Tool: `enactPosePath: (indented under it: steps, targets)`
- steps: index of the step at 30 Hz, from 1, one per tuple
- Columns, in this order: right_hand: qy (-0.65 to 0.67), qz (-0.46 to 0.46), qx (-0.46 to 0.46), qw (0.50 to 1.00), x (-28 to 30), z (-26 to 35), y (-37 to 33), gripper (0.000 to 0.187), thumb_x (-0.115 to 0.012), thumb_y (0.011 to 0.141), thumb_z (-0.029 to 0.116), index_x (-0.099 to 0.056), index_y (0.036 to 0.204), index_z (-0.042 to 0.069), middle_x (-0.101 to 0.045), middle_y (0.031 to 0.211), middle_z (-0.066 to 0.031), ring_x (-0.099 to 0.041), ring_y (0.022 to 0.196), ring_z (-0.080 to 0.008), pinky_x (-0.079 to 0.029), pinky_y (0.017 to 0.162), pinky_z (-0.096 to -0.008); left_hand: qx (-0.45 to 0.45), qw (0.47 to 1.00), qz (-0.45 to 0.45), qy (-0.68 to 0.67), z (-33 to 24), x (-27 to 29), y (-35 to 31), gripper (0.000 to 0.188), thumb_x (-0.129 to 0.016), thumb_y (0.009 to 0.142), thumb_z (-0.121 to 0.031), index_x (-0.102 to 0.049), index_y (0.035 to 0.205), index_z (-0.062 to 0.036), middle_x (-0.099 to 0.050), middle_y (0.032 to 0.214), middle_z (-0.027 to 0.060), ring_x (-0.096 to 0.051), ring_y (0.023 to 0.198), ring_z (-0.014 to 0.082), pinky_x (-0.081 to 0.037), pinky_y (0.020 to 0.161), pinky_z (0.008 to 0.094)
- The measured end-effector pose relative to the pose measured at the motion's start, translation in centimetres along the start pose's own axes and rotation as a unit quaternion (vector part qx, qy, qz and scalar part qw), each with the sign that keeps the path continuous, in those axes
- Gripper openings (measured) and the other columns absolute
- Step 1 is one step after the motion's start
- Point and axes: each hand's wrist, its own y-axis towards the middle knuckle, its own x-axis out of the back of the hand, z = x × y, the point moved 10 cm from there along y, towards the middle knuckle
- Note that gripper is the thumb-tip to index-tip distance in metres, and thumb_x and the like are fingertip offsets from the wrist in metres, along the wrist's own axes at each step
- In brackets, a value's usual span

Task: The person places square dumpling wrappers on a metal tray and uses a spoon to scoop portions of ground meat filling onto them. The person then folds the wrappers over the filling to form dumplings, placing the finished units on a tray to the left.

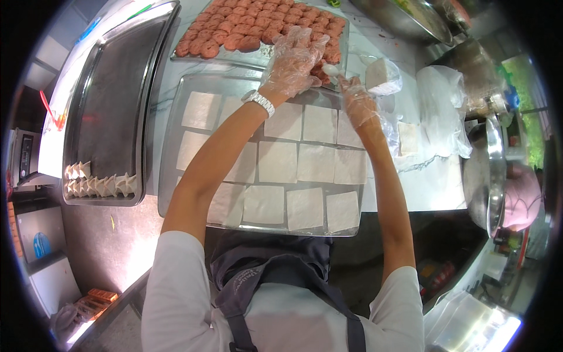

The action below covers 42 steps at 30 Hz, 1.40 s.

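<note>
1. Here, square dough wrappers [277,162] lie flat in three rows on the wrapper tray [211,84], which sits in front of a person in a white top and dark apron [272,258].
2. Just beyond the wrapper tray, round portions of pinkish meat filling [258,23] stand packed together on a filling tray [347,47].
3. The left hand [296,64], in a clear plastic glove, reaches past the wrapper tray's far edge to the filling. Its fingers are stretched and parted; what lies beneath the palm is hidden. A white watch [262,103] circles the wrist.
4. The right hand [358,100], also gloved, is at the wrapper tray's far right corner, its fingers closed together on a white spoon [330,70], whose bowl points toward the left hand, at the filling's near edge.
5. Right of the wrapper tray, a white block [382,76] rests in clear plastic, with a single pale square [408,138] nearer the person and a crumpled clear bag [443,105] farther out.
6. Left of the wrapper tray, a long dark tray [111,105] carries shaped dough pieces [102,183] gathered at its near end.
7. Well to the wrapper tray's right stands a metal bowl [495,176].
</note>
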Motion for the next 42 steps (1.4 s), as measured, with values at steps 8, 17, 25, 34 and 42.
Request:
enactPosePath:
  steps: [8,17,25,34,42]
  targets:
    - [-0.045,0.039,0.03,0.998,-3.4,2.2,-0.8,0.049,-0.042,0.087,0.005,-0.034,0.136,0.005,-0.054,0.108,-0.0155,-0.061,0.095,-0.031,-0.048,0.083,-0.0427,-0.024,1.0,0.017,0.011,0.3,-2.9,0.8,0.091,-0.078,0.059,-0.045,-0.037,0.137,-0.0202,-0.038,0.136,0.0138,-0.03,0.13,0.0351,-0.026,0.102,0.0552]
    - [-0.055,-0.147,0.211,0.965,0.5,5.7,-2.7,0.045,-0.047,0.089,0.013,-0.04,0.131,-0.003,-0.06,0.101,-0.0108,-0.059,0.082,-0.0231,-0.049,0.074,-0.0353,-0.04,0.998,0.042,0.009,1.2,-3.4,0.7,0.092,-0.077,0.058,-0.051,-0.04,0.136,-0.0192,-0.04,0.135,0.0125,-0.029,0.131,0.0334,-0.024,0.103,0.0558]
    - [0.342,-0.08,-0.072,0.933,0.0,1.0,0.2,0.017,-0.049,0.089,0.017,-0.056,0.091,0.002,-0.06,0.076,-0.017,-0.06,0.069,-0.0313,-0.045,0.059,-0.0388,-0.051,0.998,0.04,0.007,0.8,-2.9,0.8,0.086,-0.076,0.062,-0.045,-0.042,0.135,-0.0169,-0.042,0.134,0.0147,-0.032,0.129,0.0348,-0.022,0.104,0.0576]
    - [0.842,-0.062,-0.297,0.446,-6.3,-2.9,-1.2,0.023,-0.046,0.094,0.023,-0.052,0.097,0.001,-0.06,0.076,-0.0112,-0.044,0.05,-0.0099,-0.032,0.039,-0.02,-0.006,1.0,0.018,-0.003,1.3,-2.0,2.8,0.067,-0.067,0.074,-0.048,-0.048,0.13,-0.0175,-0.043,0.133,0.013,-0.034,0.129,0.0306,-0.027,0.105,0.0514]
    - [0.905,-0.053,-0.253,0.338,-6.3,-3.1,-2.1,0.019,-0.045,0.095,0.024,-0.047,0.098,0.005,-0.059,0.078,-0.0088,-0.044,0.05,-0.0086,-0.032,0.038,-0.0186,0.019,0.996,0.065,-0.066,1.9,-2.0,2.4,0.051,-0.052,0.089,-0.036,-0.045,0.132,-0.0095,-0.039,0.141,0.0084,-0.03,0.133,0.0255,-0.026,0.106,0.044]
